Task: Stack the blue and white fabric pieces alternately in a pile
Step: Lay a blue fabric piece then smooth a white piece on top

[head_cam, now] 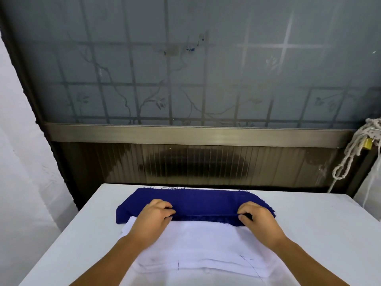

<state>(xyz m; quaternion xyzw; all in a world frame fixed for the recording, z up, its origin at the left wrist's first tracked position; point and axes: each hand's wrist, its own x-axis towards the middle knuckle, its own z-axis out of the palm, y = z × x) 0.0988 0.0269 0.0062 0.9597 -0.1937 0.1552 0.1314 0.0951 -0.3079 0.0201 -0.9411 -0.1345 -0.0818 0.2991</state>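
A dark blue fabric piece (198, 203) with frayed edges lies across the far part of the white table (319, 234), folded over along its near edge. My left hand (155, 215) pinches that folded edge on the left, and my right hand (255, 216) pinches it on the right. White fabric pieces (206, 244) lie spread beneath and in front of the blue one, reaching toward me between my forearms. The blue piece covers the far end of the white ones.
Behind the table stands a frosted glass window with a metal sill (195, 133) and a ribbed dark panel below. A white knotted rope with a brass padlock (367, 143) hangs at the right. A white curtain (20, 162) hangs at the left.
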